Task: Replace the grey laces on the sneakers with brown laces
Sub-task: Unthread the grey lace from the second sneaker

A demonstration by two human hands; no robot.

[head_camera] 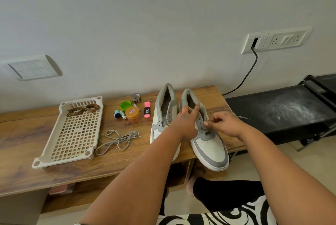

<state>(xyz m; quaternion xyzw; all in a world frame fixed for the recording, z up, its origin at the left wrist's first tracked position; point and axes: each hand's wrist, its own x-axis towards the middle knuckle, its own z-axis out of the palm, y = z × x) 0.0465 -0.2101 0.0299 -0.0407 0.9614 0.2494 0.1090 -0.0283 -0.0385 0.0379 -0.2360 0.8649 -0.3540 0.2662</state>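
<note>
A long wooden bench point(54, 161) is running along the wall, and everything is lying on it. Toward the left a perforated cream tray point(72, 133) is sitting, with two small coils of brown laces point(82, 109) bunched at its far end. Toward the right two sneakers point(165, 115) are standing side by side, toes near, heels far. The left one is showing bare eyelets; the right sneaker point(211, 148) is hanging its toe over the near edge.

The left hand point(187, 121) is steadying the right sneaker's collar, forefinger stretched out along the opening, the other fingers loosely spread. The right hand point(225, 124) is working at the eyelets, thumb and forefinger pinching narrowly on what looks like the last grey lace point(241, 117), whose end is trailing off to the right.

One loose grey lace point(118, 140) is lying in a tangle between tray and sneakers.

The laces are probably handling as light, limp cords that snag at eyelets, so pinching close to the stiff tip seems best; the sneakers look light and fairly firm, easiest held at the collar or sidewall.

Far along the bench a cluster of small things is waiting: one orange-lidded jar point(133, 114), one pink highlighter point(147, 112), one green cap point(125, 105), one roll of tape point(136, 98), one blue-capped piece point(117, 114) and what seem to be two batteries point(123, 115).
</note>
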